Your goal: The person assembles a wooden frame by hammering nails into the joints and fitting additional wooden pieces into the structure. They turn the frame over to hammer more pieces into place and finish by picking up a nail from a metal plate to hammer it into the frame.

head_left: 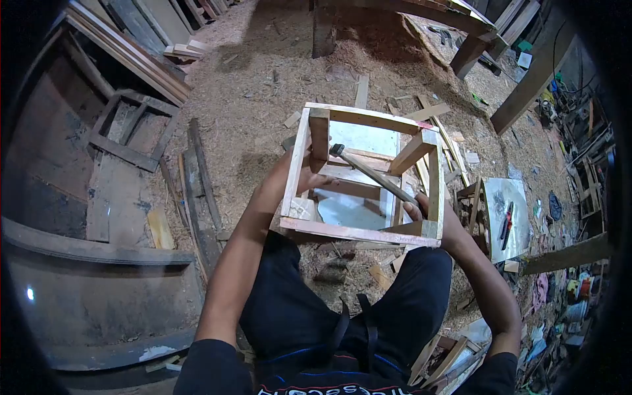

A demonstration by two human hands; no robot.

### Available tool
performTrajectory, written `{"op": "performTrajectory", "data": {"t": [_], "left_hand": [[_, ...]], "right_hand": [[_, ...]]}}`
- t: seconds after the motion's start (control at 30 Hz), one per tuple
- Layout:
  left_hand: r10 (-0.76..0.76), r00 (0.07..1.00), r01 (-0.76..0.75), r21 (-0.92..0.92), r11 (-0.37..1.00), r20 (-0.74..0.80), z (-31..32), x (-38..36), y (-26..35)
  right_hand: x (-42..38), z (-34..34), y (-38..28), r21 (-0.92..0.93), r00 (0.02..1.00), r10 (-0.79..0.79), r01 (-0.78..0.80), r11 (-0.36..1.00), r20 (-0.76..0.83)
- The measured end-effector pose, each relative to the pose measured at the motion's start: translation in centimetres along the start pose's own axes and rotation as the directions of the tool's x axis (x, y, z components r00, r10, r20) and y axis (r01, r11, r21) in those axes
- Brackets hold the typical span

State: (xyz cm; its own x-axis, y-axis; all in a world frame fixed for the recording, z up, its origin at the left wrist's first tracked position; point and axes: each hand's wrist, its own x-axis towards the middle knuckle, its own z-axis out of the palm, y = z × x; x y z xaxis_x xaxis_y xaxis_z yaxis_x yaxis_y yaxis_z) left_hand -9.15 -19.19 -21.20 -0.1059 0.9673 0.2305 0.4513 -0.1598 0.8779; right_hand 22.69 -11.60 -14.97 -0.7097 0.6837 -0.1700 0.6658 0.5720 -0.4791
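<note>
A small wooden stool frame (362, 236) of pale timber is held up in front of my knees, its open side toward me. My left hand (312, 179) reaches in from the left side and grips the frame near one leg; part of the hand is hidden behind the wood. My right hand (416, 208) is wrapped round the handle of a hammer (375, 174), inside the frame's right side. The hammer's dark head points up and left, close to the left leg. Pale panels show through the frame's openings.
Sawdust and offcuts cover the floor. At right, red-handled pliers (507, 226) lie on a pale board (498, 194). A small wooden frame (135, 128) and planks (128, 56) stand at left. A wooden bench (408, 14) is ahead; mixed clutter lines the right.
</note>
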Motion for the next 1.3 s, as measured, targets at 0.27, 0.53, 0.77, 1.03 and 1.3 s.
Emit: {"op": "performTrajectory", "data": {"t": [0.27, 0.53, 0.77, 1.03, 1.3], "left_hand": [[-0.116, 0.988, 0.112, 0.049, 0.993, 0.1, -0.5, 0.0, 0.8], [-0.119, 0.992, 0.124, 0.195, 0.973, -0.039, -0.1, 0.0, 1.0], [-0.085, 0.995, 0.078, 0.121, 0.99, 0.055, -0.4, 0.0, 0.4], [-0.078, 0.996, 0.087, 0.198, 0.976, -0.053, -0.1, 0.1, 0.3], [-0.14, 0.99, 0.142, 0.206, 0.968, -0.023, -0.2, 0.1, 0.8]], "right_hand": [[0.1, 0.8, 0.9, 0.058, 0.999, 0.006, -0.004, 0.998, -0.039], [0.2, 1.0, 0.5, 0.153, 0.996, 0.032, -0.02, 0.988, -0.078], [-0.3, 1.4, -0.3, 0.17, 0.996, 0.027, -0.012, 0.985, -0.088], [0.3, 1.6, 0.0, 0.184, 0.993, 0.008, 0.013, 0.983, -0.115], [0.8, 2.0, -0.4, 0.205, 0.989, 0.035, -0.004, 0.979, -0.145]]}}
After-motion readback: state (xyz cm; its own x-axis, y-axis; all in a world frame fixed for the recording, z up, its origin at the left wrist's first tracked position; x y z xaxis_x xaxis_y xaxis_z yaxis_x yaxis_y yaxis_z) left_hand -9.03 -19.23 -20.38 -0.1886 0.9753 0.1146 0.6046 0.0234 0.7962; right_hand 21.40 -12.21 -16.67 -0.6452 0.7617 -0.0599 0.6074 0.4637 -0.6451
